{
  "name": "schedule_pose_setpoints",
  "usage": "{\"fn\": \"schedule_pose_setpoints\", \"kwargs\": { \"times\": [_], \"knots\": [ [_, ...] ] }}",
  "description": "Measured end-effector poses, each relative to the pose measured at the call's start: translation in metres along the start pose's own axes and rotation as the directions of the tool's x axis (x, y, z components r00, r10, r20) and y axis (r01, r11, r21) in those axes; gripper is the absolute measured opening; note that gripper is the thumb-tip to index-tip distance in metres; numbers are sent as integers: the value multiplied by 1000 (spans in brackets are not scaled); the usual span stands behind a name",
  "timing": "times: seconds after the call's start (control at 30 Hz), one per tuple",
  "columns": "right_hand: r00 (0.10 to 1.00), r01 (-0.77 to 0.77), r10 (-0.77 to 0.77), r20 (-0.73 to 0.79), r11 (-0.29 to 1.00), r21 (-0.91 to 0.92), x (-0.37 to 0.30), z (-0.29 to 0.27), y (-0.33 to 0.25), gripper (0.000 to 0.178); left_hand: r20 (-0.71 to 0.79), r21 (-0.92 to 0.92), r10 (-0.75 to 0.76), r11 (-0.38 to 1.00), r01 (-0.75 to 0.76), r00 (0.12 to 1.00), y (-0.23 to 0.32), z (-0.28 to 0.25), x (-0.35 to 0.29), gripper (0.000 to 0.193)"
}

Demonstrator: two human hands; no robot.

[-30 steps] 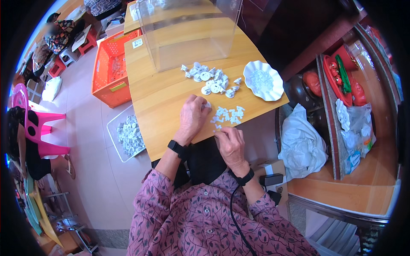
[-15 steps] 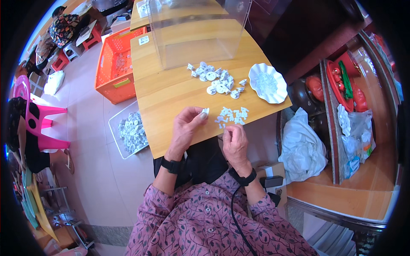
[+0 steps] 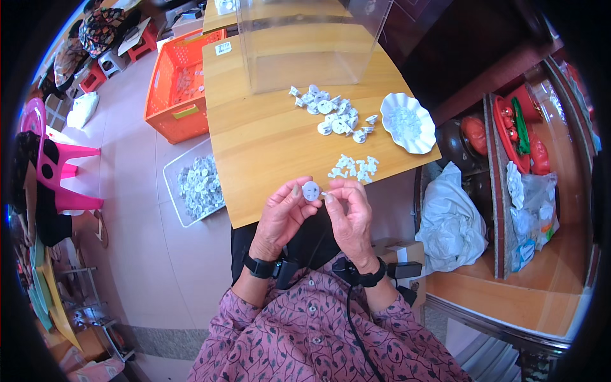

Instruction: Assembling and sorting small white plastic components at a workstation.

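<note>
I see my left hand (image 3: 283,213) pinching a small round white disc (image 3: 310,190) right at the near edge of the wooden table (image 3: 267,137), its flat face turned up toward me. My right hand (image 3: 349,213) pinches a tiny white piece (image 3: 325,193) against the disc's right side. Bare tabletop lies open beyond, up to the white parts pile (image 3: 331,111).

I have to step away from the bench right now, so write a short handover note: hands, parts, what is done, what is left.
Left hand: holds a small round white disc at the table's near edge.
Right hand: fingertips pinch a tiny white piece against the disc.
On the wooden table: pile of round white parts, heap of small white pieces, white scalloped dish.
Floor tray holds many white parts.
Done or left: counts unclear; the table pile remains.
</note>
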State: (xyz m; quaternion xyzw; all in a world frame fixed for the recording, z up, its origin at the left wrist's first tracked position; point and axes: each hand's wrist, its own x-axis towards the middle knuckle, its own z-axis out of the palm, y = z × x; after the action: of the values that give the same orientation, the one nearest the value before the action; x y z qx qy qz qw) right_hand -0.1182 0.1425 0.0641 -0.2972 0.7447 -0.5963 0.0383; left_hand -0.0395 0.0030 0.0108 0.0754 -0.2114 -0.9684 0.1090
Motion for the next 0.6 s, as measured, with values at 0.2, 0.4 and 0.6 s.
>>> {"fn": "schedule_pose_setpoints", "kwargs": {
  "times": [0.2, 0.4, 0.6],
  "knots": [
    [991, 130, -126, 41, 985, -113, 3, 3, -8, 11, 19, 68, -5, 998, 4, 1000, 1, -3, -7, 38],
    [988, 149, -142, 56, 978, -143, 3, 4, -12, 15, 27, 130, 0, 992, -4, 1000, 2, -2, -11, 41],
    [984, 173, -162, 80, 972, -159, 2, 5, -12, 17, 24, 151, -6, 989, 3, 1000, 3, -4, -13, 42]
  ]
}}
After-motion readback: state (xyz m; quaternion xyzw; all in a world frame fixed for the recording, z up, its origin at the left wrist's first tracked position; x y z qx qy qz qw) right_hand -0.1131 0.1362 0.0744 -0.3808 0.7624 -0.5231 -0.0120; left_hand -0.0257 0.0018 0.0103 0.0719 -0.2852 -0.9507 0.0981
